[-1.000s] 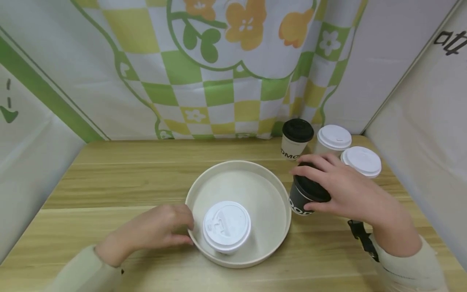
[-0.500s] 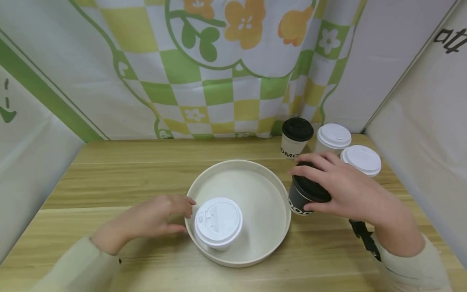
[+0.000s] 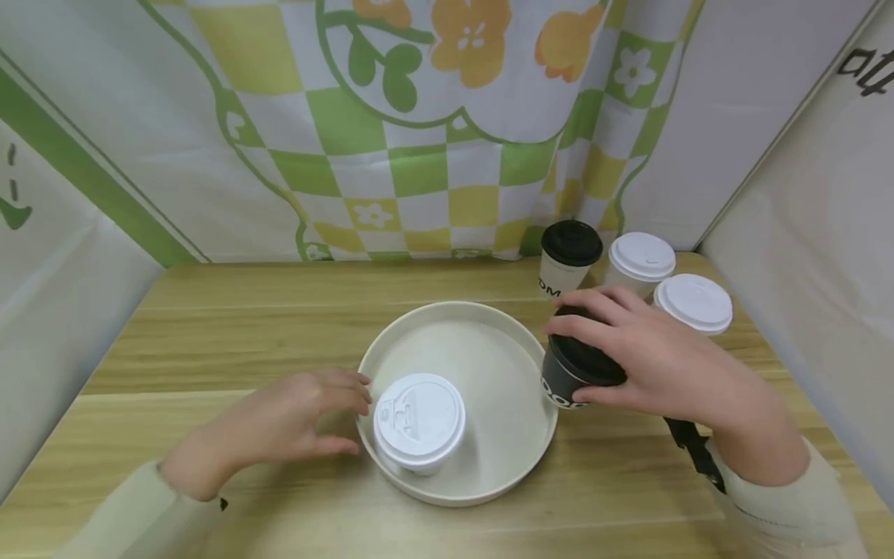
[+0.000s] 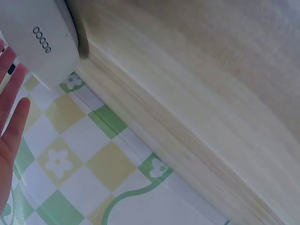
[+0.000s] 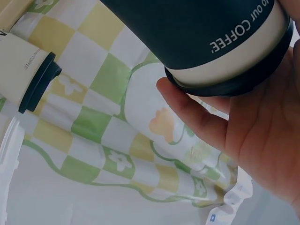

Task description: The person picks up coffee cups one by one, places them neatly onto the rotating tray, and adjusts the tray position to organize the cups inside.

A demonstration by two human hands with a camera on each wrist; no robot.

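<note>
My right hand [image 3: 655,361] grips a black paper coffee cup [image 3: 562,379] from above, fingers and thumb around its black lid [image 5: 225,86]. In the head view the cup overlaps the right rim of a round cream tray [image 3: 489,326]; whether it touches the tray cannot be told. On the tray's left part stands a cup with a white lid [image 3: 419,415]. Beside the tray's left rim is my left hand [image 3: 296,415], its fingers loosely bent and holding nothing. The left wrist view shows those fingers [image 4: 16,117] spread near a white object [image 4: 40,42] with a row of dark rings.
Back right on the wooden table [image 3: 230,334] stand a cream cup with a black lid [image 3: 571,244] and two cups with white lids, one farther back [image 3: 641,256] and one nearer [image 3: 694,303]. A checked floral cloth [image 3: 419,171] hangs behind; pale walls flank the table.
The white-lidded cup on the tray shifted left, then stayed there. My left fingers loosened and drew slightly back from the rim. My right hand moved the black cup a little left, over the tray's edge.
</note>
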